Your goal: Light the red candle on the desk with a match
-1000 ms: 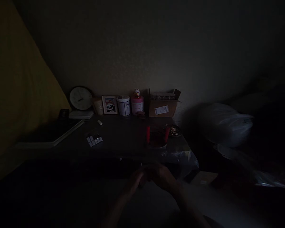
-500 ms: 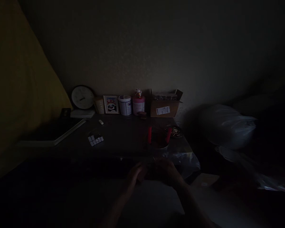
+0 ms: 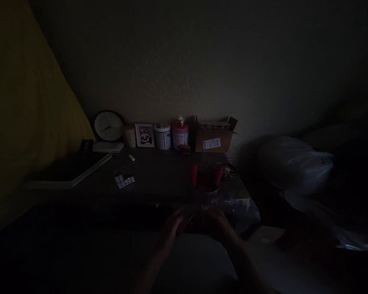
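Note:
The room is very dim. My left hand (image 3: 173,226) and my right hand (image 3: 218,226) are held close together just in front of the near edge of a dark table (image 3: 159,179). Both have their fingers curled inward, and something small seems to lie between them, too dark to name. Nearest on the table stands a round bowl (image 3: 206,183) with two red upright pieces in it. A cube puzzle with a white face (image 3: 124,180) lies to the left.
Along the wall stand a round clock (image 3: 108,125), a panda picture frame (image 3: 144,135), a white tub (image 3: 162,136), a pink tub (image 3: 180,135) with a small figurine on top, and an open cardboard box (image 3: 214,136). A white plastic bag (image 3: 294,163) bulges at right. A dark flat board (image 3: 69,169) lies left.
Both hands have risen a little toward the table's near edge and stayed together. The view has shifted slightly.

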A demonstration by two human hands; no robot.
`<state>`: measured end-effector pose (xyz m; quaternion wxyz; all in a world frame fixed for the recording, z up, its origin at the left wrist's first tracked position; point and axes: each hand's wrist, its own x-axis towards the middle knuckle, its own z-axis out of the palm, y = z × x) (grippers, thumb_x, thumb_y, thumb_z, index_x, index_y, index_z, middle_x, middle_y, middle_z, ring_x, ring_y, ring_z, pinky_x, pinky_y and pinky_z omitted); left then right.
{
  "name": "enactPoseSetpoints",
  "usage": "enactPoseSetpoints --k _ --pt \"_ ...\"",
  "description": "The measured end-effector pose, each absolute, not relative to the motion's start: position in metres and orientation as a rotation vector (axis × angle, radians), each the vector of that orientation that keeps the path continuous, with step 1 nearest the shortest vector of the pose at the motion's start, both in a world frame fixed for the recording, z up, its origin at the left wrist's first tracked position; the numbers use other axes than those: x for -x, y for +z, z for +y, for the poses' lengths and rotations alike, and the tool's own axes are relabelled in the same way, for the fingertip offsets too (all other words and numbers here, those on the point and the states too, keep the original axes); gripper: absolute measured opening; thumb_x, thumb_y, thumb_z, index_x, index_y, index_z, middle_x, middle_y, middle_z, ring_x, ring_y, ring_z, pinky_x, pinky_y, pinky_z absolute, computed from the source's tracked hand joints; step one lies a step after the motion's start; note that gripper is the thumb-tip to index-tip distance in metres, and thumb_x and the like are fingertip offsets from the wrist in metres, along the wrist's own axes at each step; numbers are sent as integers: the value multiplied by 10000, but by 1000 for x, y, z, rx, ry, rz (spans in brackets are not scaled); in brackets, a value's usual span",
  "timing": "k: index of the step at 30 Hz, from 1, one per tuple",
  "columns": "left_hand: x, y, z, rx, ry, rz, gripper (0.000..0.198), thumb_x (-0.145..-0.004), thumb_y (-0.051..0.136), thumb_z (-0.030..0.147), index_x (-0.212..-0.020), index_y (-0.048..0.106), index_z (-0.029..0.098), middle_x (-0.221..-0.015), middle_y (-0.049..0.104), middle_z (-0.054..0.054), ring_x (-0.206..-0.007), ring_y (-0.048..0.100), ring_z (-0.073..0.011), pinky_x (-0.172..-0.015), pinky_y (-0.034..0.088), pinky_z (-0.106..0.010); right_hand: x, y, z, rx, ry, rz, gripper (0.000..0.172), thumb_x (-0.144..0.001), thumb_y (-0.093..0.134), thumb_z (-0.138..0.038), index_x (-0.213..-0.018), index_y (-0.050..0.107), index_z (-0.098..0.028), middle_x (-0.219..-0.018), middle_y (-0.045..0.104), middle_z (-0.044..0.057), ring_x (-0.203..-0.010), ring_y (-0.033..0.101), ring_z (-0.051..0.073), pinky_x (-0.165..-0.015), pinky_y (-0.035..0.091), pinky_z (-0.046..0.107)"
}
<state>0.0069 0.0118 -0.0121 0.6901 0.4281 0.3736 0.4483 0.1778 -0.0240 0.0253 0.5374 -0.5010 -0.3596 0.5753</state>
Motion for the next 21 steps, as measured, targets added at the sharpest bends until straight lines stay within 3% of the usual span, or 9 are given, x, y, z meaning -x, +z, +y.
enactPoseSetpoints --k 7,13,21 --pt "-3 12 0 -982 1007 926 302 -721 575 361 -973 687 237 -1031 704 -45 -989 603 -246 -842 425 -318 -177 13 -21 1169 1290 -852 281 -611 752 -391 -681 608 -160 -560 574 -31 -519 522 107 -523 401 226" --pt "-2 8 0 -1017 1033 901 276 -753 544 373 -966 668 249 -979 700 -35 -941 603 -231 -790 435 -301 -172 15 -20 1115 1222 -921 326 -587 776 -390 -795 643 -177 -700 640 -5 -599 561 125 -563 423 228" --pt "-2 6 0 -932 1098 929 231 -690 578 377 -842 687 242 -871 698 -40 -908 599 -247 -765 433 -306 -172 6 -20 1118 1256 -913 309 -628 747 -412 -807 638 -186 -696 647 0 -596 586 144 -560 442 254"
